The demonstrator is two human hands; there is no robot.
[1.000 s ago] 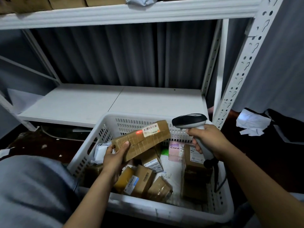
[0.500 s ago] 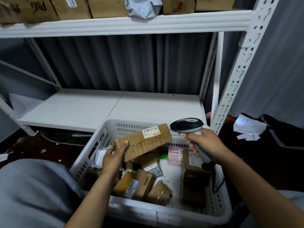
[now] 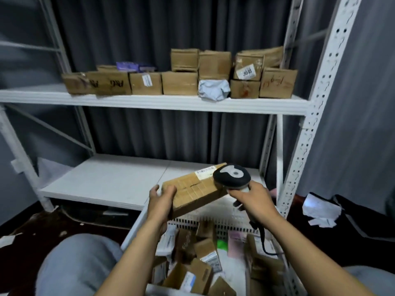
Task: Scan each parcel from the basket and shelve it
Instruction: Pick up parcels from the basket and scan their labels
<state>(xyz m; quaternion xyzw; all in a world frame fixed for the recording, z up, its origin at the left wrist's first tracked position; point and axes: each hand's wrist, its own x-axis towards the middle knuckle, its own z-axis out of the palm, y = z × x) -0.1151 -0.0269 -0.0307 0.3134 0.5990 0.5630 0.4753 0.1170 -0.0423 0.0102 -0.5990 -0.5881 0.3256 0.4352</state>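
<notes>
Long flat brown cardboard parcel [image 3: 193,192] has taped seams and a white barcode label [image 3: 205,172] near its far right end. It is tilted, right end higher, and held in the air above the far rim of the white slotted plastic basket [image 3: 213,218], in front of the white lower shelf [image 3: 106,182]. Left hand [image 3: 160,200] is clamped on the parcel's left end, thumb on top. Right hand [image 3: 254,199] is curled tight round the handle of the black and grey handheld scanner [image 3: 232,177], whose head overlaps the parcel's right end. More small brown parcels [image 3: 205,253] lie in the basket.
</notes>
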